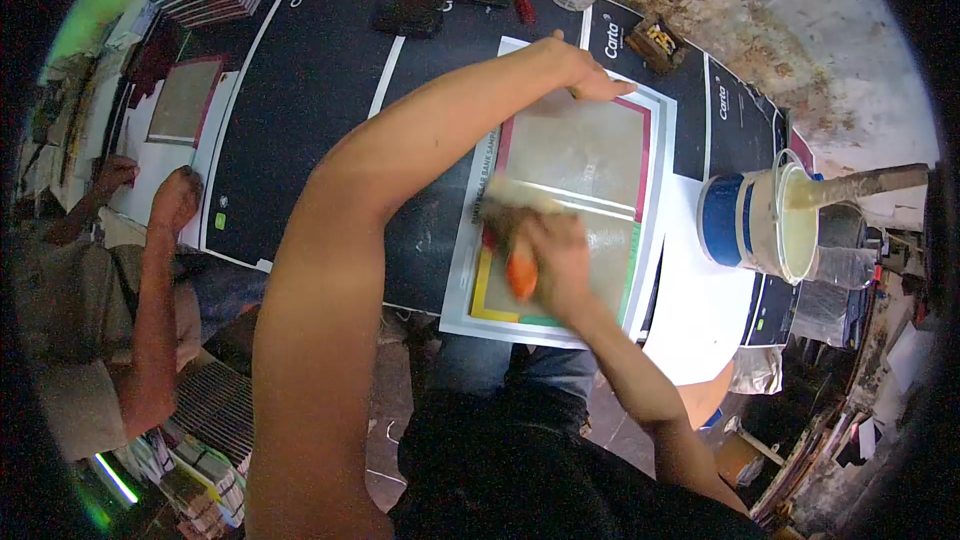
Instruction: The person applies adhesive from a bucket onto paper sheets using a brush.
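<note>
A matt grey board (585,155), looking like coarse card, is lying on glossy white paper (655,140) near the table's far edge. The table (300,110) is wearing a smooth, faintly shining black printed sheet. The brush (520,265) is showing an orange plastic handle with pale bristles. At the right edge, a plastic bucket (745,225) is glistening with wet cream paste, and the wall (800,20) beyond is looking rough and flaking.

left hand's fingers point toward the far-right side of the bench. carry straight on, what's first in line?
Left hand lies flat on the framed board, fingers along its far edge. Straight on, probably the black mat beyond; the small brown box looks slightly off-line, depth unclear.
</note>
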Motion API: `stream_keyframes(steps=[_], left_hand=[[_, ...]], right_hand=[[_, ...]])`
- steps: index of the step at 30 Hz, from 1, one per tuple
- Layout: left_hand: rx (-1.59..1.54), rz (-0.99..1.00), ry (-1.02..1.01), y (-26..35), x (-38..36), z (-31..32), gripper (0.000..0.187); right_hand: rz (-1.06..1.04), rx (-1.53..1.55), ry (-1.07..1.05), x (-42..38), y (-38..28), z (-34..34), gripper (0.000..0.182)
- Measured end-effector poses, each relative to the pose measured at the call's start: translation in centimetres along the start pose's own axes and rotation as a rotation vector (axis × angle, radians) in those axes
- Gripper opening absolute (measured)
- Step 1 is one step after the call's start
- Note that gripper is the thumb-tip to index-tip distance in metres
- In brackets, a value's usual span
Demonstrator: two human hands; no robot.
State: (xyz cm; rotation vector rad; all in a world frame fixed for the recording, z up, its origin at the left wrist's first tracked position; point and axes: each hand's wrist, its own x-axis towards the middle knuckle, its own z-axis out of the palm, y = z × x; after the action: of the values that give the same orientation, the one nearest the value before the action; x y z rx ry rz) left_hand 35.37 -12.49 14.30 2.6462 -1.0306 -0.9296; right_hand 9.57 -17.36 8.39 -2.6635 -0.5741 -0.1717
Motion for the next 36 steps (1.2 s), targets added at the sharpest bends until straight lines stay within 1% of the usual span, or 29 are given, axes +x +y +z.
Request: stream_keyframes(steps=[1, 2, 3, 5, 6, 7, 8, 11, 12, 13, 15, 16, 18, 19, 21, 24, 25, 27, 30, 33, 34, 36], left_hand=[[-0.001, -0.001, 0.004, 0.3, 0.0, 0.3, 0.092], [-0.007, 0.012, 0.012, 0.3, -0.1, 0.4, 0.091], [-0.004, 0.015, 0.027, 0.4, -0.2, 0.4, 0.092], [-0.005, 0.013, 0.046, 0.3, -0.3, 0.7, 0.092], [0.009, -0.029, 0.045, 0.5, 0.1, 0.9, 0.091], [0.014, -0.028, 0.053, 0.6, -0.1, 1.0, 0.09], [0.017, -0.024, 0.059, 0.7, -0.2, 1.2, 0.09], [0.049, -0.028, 0.086, 0.9, 0.4, 1.8, 0.088], [0.047, -0.031, 0.115, 0.6, 1.0, 2.4, 0.089], [0.043, -0.035, 0.145, 0.6, 1.1, 2.6, 0.089], [0.028, -0.002, 0.156, 0.3, 1.3, 2.8, 0.089], [0.021, 0.012, 0.165, 0.2, 1.2, 2.7, 0.089], [0.03, -0.04, 0.121, 0.8, 0.8, 2.3, 0.089], [0.037, -0.065, 0.093, 1.1, 0.6, 2.2, 0.089], [0.051, -0.051, 0.111, 1.2, 0.3, 2.3, 0.088], [0.058, -0.049, 0.164, 1.1, 0.6, 2.7, 0.088], [0.07, -0.061, 0.179, 1.0, 1.0, 2.9, 0.088], [0.066, -0.069, 0.176, 0.8, 1.1, 3.1, 0.088], [0.053, -0.05, 0.16, 1.2, 0.6, 2.5, 0.086], [0.059, -0.058, 0.163, 1.2, 0.8, 3.0, 0.083], [0.068, -0.06, 0.166, 1.2, 0.9, 3.3, 0.083], [0.087, -0.067, 0.186, 1.4, 1.1, 3.7, 0.083]], right_hand=[[-0.063, 0.034, -0.082, -1.2, -1.9, -1.1, 0.036], [-0.119, 0.147, -0.094, -2.0, -3.1, -2.1, 0.034], [-0.167, 0.242, -0.157, -2.5, -3.1, -2.7, 0.035], [-0.089, 0.472, -0.214, -1.6, -2.3, -5.2, 0.039], [-0.064, 0.323, -0.064, -1.5, -1.1, -5.1, 0.041], [-0.038, 0.171, 0.086, -1.1, -0.4, -5.1, 0.044], [0.07, -0.017, 0.152, -0.8, -0.5, -5.2, 0.05], [0.008, -0.155, 0.044, -3.2, -1.7, -1.0, 0.055], [0.01, -0.008, 0.018, -4.3, -2.7, -0.8, 0.055], [-0.019, 0.004, -0.027, -5.4, -4.0, -1.1, 0.048], [-0.111, 0.207, -0.167, -7.2, -5.0, -2.2, 0.048], [-0.105, 0.306, -0.168, -6.5, -5.0, -3.3, 0.046], [-0.085, 0.52, -0.189, -4.9, -4.6, -5.5, 0.042], [-0.04, 0.406, -0.155, -4.5, -3.3, -5.5, 0.042], [0.07, 0.041, 0.12, -2.1, -3.3, -5.6, 0.042], [0.021, -0.135, 0.062, -2.9, -2.4, 0.8, 0.059], [0.029, -0.02, 0.042, -3.5, -4.2, 0.7, 0.06], [-0.062, 0.038, 0.08, -5.9, -5.8, 1.1, 0.059], [-0.098, 0.198, -0.246, -8.0, -6.8, -2.6, 0.043], [0.024, 0.276, -0.266, -7.7, -5.2, -5.3, 0.042], [0.024, 0.175, -0.075, -6.8, -5.8, -6.5, 0.042], [-0.06, 0.045, -0.153, -8.3, -6.1, -5.4, 0.043]])
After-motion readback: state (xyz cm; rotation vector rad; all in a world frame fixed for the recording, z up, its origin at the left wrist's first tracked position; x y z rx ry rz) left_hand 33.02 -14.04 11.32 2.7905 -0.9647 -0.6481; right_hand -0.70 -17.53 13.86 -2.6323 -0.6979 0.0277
